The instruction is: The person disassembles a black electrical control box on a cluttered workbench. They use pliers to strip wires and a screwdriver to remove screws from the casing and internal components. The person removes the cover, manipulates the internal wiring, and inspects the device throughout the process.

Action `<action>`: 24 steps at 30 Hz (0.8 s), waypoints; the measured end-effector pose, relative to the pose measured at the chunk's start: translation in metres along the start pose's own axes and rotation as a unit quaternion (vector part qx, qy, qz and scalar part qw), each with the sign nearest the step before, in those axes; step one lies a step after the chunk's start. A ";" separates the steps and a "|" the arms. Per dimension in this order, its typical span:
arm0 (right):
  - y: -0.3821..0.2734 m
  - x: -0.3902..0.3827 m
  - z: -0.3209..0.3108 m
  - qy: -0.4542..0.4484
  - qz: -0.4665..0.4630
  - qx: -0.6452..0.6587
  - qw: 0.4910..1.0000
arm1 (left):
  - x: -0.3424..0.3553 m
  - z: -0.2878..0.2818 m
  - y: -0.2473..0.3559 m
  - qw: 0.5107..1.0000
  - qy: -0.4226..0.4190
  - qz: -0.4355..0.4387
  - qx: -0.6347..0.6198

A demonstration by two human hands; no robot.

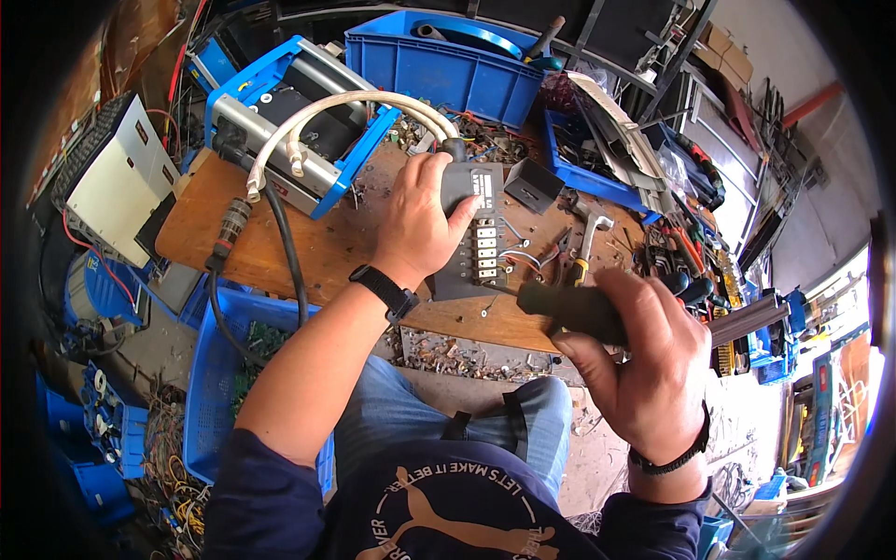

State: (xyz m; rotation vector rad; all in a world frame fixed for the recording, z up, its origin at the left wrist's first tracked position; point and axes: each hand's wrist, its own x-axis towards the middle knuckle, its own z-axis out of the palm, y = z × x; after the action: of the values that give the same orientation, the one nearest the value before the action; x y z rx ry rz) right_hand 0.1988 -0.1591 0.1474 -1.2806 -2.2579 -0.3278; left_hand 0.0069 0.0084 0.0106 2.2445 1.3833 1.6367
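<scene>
A dark grey flat-faced electrical box (453,283) lies on the workbench in front of me. Down its face runs a strip of white terminal blocks (486,250), with short wires and ring ends beside it. My left hand (417,219) grips the box's upper left part, thumb across its face. In my right hand (658,369) is a screwdriver (581,311) with a thick dark handle. Its shaft points left toward the lowest terminal; whether the tip touches a screw is too small to tell. Thick pale cables (345,101) arch over to a black connector at the box's top.
Right of the box lie a hammer (597,222), pliers (563,264) and a small black box (534,185). A blue-framed machine (327,177) stands at the far left of the wooden bench (201,219). Behind is a blue crate (439,75); scraps litter the bench, and another blue crate (210,411) sits below.
</scene>
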 end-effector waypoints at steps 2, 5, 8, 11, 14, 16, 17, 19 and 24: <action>-0.008 0.001 -0.002 -0.026 -0.006 0.000 1.000 | 0.000 0.000 0.000 1.000 -0.002 0.001 0.000; -0.013 0.005 -0.006 -0.050 -0.076 -0.001 0.996 | 0.000 -0.002 0.000 1.000 -0.004 -0.003 0.001; -0.006 0.009 -0.007 -0.052 -0.117 0.003 0.992 | 0.002 0.000 0.004 1.000 0.000 -0.003 -0.004; -0.013 0.013 -0.008 -0.050 -0.043 -0.008 0.998 | 0.001 0.000 -0.001 1.000 0.018 0.015 0.013; -0.016 0.014 -0.008 -0.065 -0.041 -0.034 0.996 | 0.000 -0.001 -0.001 1.000 0.018 0.013 0.017; -0.018 0.019 -0.009 -0.078 -0.095 -0.055 0.991 | 0.001 -0.003 0.001 1.000 0.007 0.000 0.012; -0.018 0.022 -0.012 -0.094 -0.134 -0.059 0.985 | 0.001 -0.002 0.001 1.000 0.011 0.006 0.011; -0.010 0.026 -0.011 -0.087 -0.181 -0.046 0.979 | 0.001 0.000 -0.001 1.000 0.021 0.017 0.012; -0.019 0.026 -0.013 -0.096 -0.017 -0.021 0.995 | 0.002 -0.002 0.000 1.000 0.010 0.001 0.026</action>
State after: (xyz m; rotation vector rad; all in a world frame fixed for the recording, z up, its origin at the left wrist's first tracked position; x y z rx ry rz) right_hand 0.1763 -0.1562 0.1732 -1.3483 -2.4475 -0.2741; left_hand 0.0055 0.0088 0.0124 2.2642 1.4438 1.6486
